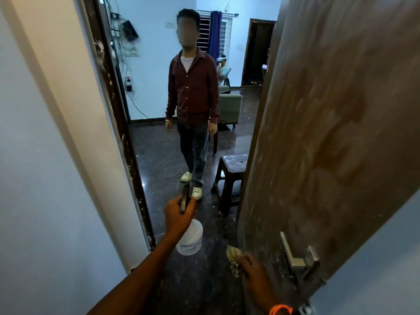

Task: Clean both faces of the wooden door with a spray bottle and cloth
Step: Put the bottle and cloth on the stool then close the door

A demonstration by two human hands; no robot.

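Right hand (252, 267), nearest the lens, has its fingers curled round a crumpled cloth (234, 261) beside the wooden door (329, 133), whose metal handle (295, 258) sits just to that hand's right. Left hand (179, 214), further forward, grips the neck of a white spray bottle (191, 239) hanging below it. Beyond it a person in a maroon shirt (193, 92) stands on dark floor near a brown stool (229, 178).

The dark glossy floor (163, 160) carries a brown plastic stool (229, 178) at three o'clock, a green sofa (229, 108) at one o'clock, and a standing person (193, 98) at twelve.
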